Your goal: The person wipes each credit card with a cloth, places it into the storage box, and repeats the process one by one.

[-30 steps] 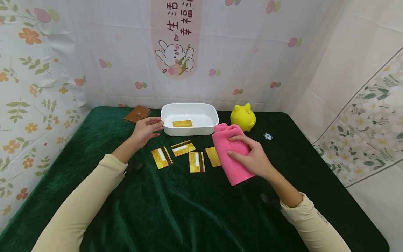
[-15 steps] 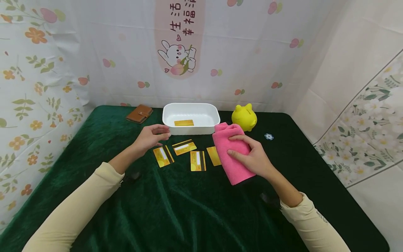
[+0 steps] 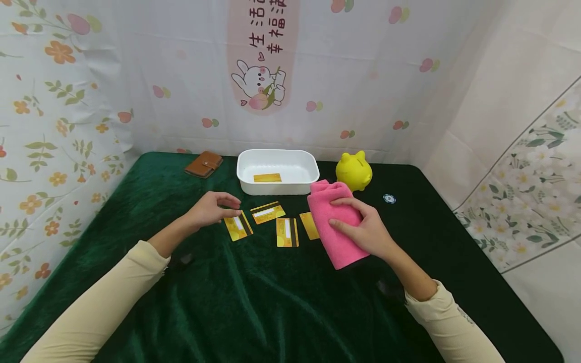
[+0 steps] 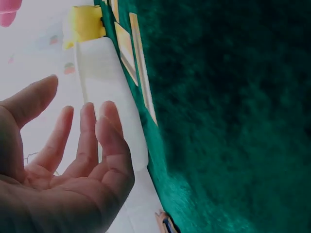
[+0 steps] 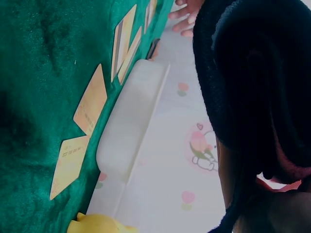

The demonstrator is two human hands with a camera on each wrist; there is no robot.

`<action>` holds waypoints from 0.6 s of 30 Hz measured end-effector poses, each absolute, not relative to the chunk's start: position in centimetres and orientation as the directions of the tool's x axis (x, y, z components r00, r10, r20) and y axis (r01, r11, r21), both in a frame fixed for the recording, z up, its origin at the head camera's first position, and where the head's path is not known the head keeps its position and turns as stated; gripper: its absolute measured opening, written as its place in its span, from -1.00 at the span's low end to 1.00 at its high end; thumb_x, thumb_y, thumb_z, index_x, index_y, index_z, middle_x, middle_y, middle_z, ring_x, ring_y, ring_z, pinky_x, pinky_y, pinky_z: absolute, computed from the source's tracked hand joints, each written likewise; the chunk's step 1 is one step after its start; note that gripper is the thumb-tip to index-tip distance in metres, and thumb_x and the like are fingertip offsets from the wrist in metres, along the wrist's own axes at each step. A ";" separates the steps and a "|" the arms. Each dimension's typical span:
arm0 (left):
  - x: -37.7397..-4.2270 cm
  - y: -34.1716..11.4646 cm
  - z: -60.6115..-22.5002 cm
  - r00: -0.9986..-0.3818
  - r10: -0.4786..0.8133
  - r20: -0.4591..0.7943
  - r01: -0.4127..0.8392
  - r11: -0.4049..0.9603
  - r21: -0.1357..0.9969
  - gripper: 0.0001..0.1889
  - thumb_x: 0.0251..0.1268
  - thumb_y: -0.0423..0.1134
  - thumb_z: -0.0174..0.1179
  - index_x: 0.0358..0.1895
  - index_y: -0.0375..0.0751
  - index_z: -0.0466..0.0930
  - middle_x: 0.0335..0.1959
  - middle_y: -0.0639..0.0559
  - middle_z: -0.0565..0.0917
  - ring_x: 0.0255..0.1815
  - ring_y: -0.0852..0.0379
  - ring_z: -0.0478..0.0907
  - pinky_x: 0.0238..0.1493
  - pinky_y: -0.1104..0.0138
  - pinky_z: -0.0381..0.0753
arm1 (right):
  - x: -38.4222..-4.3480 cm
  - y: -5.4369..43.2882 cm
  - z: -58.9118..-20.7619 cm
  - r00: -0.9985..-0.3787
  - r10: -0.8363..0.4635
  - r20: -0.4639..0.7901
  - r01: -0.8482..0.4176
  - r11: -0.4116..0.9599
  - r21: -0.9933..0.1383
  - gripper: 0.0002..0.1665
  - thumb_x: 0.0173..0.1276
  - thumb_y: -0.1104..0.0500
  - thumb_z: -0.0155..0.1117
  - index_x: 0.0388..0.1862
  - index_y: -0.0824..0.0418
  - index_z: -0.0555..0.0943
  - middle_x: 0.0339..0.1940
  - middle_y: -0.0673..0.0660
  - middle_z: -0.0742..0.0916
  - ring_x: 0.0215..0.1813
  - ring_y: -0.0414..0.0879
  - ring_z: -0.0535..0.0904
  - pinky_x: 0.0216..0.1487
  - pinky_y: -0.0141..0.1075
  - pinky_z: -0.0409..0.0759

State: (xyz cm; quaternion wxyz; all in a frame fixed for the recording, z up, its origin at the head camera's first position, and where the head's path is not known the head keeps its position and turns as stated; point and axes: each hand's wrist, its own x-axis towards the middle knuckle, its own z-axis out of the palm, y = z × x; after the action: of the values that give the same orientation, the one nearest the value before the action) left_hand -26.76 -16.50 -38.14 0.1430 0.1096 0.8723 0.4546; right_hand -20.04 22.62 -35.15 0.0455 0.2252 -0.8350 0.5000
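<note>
My left hand [image 3: 213, 207] hovers palm inward just above the leftmost gold bank card [image 3: 238, 228], its fingers loosely bent and nothing between them. In the left wrist view the same hand [image 4: 82, 170] is visibly apart from the cards. My right hand [image 3: 366, 229] holds a folded pink towel [image 3: 333, 217], thumb and fingers spread across it. The towel partly hides a gold card [image 3: 308, 225]. Between the hands lie a tilted card [image 3: 268, 213] and an upright one [image 3: 287, 233], stripes up. The right wrist view shows the towel's dark side [image 5: 252, 97] and another gold card [image 5: 70, 165].
A white tray [image 3: 278, 189] stands at the back with one gold card [image 3: 267, 178] inside. Left of it lies a brown leather wallet [image 3: 204, 165]. To its right are a yellow piggy bank [image 3: 354, 171] and a poker chip [image 3: 389, 198] on the green cloth [image 3: 254, 302].
My left hand has come down and toward me, from the tray's left end to over the leftmost card. The right hand keeps holding the towel in place. The head view has shifted slightly.
</note>
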 end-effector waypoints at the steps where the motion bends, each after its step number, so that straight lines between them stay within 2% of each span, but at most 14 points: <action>1: -26.8 -16.6 -38.2 -0.933 0.327 -0.152 0.068 0.573 0.817 -0.59 0.38 -0.18 0.27 0.19 -0.31 0.54 0.13 -0.22 0.63 -0.07 -0.02 0.55 -0.24 0.26 0.57 | -20.0 22.6 -35.2 -0.893 -0.332 0.303 -0.424 0.399 -0.813 -0.56 0.34 0.26 0.36 0.19 0.18 0.54 0.00 0.23 0.61 -0.23 0.11 0.64 -0.30 -0.20 0.70; 4: -27.2 -16.7 -38.5 -0.926 0.343 -0.155 0.084 0.589 0.804 -0.60 0.36 -0.20 0.28 0.18 -0.32 0.55 0.14 -0.24 0.63 -0.04 -0.05 0.56 -0.22 0.23 0.59 | -20.1 22.6 -35.2 -0.892 -0.333 0.306 -0.428 0.401 -0.810 -0.56 0.34 0.26 0.37 0.18 0.18 0.55 0.00 0.23 0.61 -0.23 0.12 0.64 -0.30 -0.20 0.70; 7: -27.6 -16.8 -38.8 -0.919 0.367 -0.145 0.121 0.611 0.782 -0.59 0.33 -0.22 0.30 0.18 -0.34 0.55 0.14 -0.25 0.63 0.09 -0.13 0.55 -0.06 0.12 0.60 | -20.0 22.6 -35.3 -0.894 -0.330 0.302 -0.423 0.405 -0.811 -0.57 0.33 0.25 0.38 0.17 0.17 0.55 -0.01 0.22 0.61 -0.24 0.13 0.64 -0.31 -0.19 0.70; 11: -28.3 -17.1 -39.3 -0.912 0.384 -0.145 0.157 0.653 0.741 -0.58 0.31 -0.22 0.32 0.16 -0.35 0.56 0.13 -0.25 0.64 0.22 -0.19 0.48 0.14 0.00 0.51 | -20.0 22.6 -35.3 -0.897 -0.331 0.292 -0.415 0.406 -0.814 -0.57 0.33 0.26 0.38 0.16 0.17 0.55 -0.01 0.23 0.61 -0.23 0.13 0.64 -0.31 -0.18 0.70; 18: -29.4 -17.4 -39.7 -0.908 0.381 -0.175 0.168 0.714 0.679 -0.57 0.30 -0.19 0.34 0.15 -0.35 0.57 0.12 -0.26 0.64 0.22 -0.22 0.48 0.16 -0.03 0.49 | -20.0 22.5 -35.1 -0.899 -0.335 0.284 -0.410 0.411 -0.814 -0.57 0.33 0.26 0.37 0.17 0.18 0.54 0.01 0.22 0.61 -0.20 0.15 0.62 -0.30 -0.19 0.70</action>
State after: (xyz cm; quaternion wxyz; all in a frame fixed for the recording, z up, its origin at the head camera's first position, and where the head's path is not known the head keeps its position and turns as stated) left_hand -29.39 -17.35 -39.66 0.1532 0.1503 0.9131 0.3468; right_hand -19.97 22.45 -35.12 0.0380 0.2220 -0.8391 0.4951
